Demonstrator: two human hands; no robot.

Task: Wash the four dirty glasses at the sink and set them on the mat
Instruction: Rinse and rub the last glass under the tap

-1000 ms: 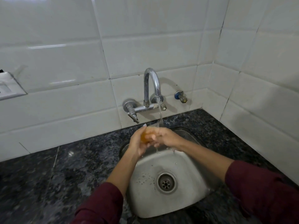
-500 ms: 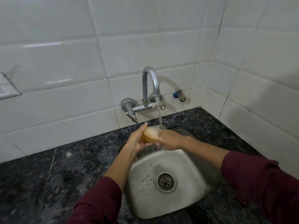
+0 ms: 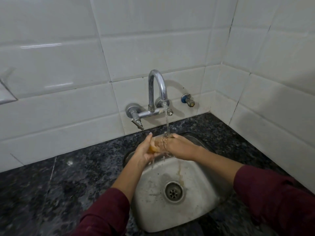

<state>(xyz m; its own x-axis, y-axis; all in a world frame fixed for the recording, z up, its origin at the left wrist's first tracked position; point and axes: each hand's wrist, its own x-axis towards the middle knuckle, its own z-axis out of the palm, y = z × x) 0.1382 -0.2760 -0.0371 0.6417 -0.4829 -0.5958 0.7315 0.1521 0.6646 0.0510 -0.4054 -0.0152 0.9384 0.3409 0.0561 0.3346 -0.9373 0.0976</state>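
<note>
Rinsing now: clear drinking glass (image 3: 158,143) with amber residue, held on its side under the thin water stream (image 3: 166,120), above the back edge of the small steel sink (image 3: 201,193).
Left hand (image 3: 144,151): wrapped round the base end of the glass, fingers curled on it.
Right hand (image 3: 180,147): at the rim end, touching the glass; grip looks closed on it, fingers partly hidden.
Stage, as judged: one glass mid-wash; other glasses and the mat out of sight.
Slip risk: wet, smooth glass held only by the ends; a loosened grip would likely drop it onto the steel and chip or break it.
Knock risk: curved chrome tap (image 3: 157,89) close above; lifting carelessly could strike the rim on the spout.
Residue risk: brown runoff (image 3: 179,172) trailing to the drain (image 3: 173,192) suggests the inside is not yet clean.
Around: dark speckled granite tabletop (image 3: 68,181) on both sides; white wall tiles (image 3: 68,108); blue-capped brass valve (image 3: 188,100) near the back right corner.
In the way: nothing visible between hands and sink edges except the tap lever (image 3: 137,123).
</note>
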